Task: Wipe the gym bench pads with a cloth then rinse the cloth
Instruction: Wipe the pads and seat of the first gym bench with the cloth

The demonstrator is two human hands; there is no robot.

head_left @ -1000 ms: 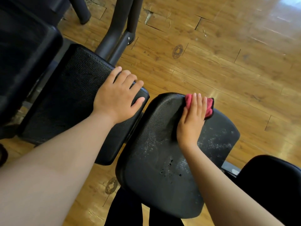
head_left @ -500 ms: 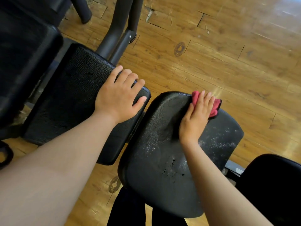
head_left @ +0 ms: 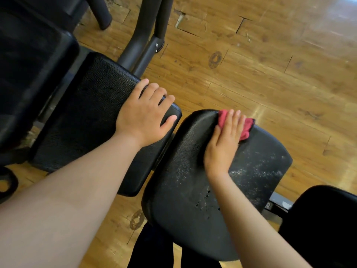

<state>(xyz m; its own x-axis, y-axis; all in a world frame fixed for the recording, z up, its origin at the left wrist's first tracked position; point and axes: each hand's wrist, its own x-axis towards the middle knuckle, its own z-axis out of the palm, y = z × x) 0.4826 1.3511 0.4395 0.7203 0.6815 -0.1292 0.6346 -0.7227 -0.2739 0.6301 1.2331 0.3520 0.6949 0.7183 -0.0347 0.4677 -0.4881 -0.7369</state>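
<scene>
Two black padded surfaces carry the work, and only part of the job looks done. Furthest left, a large dark cushion (head_left: 29, 64) sits at the edge of the view; whether it has been wiped cannot be told. Next to it, the left pad (head_left: 83, 117) shows an even, pebbled black surface with no obvious dust, so it may already be clean, though that is a guess. The left hand (head_left: 144, 115) rests flat on this pad's right end, its fingers (head_left: 154, 89) straight and slightly apart, holding nothing, probably just bracing.

Across a narrow gap, the right pad (head_left: 183, 200) is plainly unfinished. Pale specks cover its near and right areas, and a few dark marks sit near its middle, while the far left part looks smoother and darker. The right hand (head_left: 224, 140) lies on the far edge of this pad, fingers (head_left: 234, 120) straight and close together, pressing the red cloth (head_left: 246, 130) flat against the surface rather than gripping it. The cloth is bunched under the fingertips at the pad's far rim, above the wooden floor (head_left: 251, 74).

Most of the right pad is left to wipe, and rinsing has not begun; no water is in view.
</scene>
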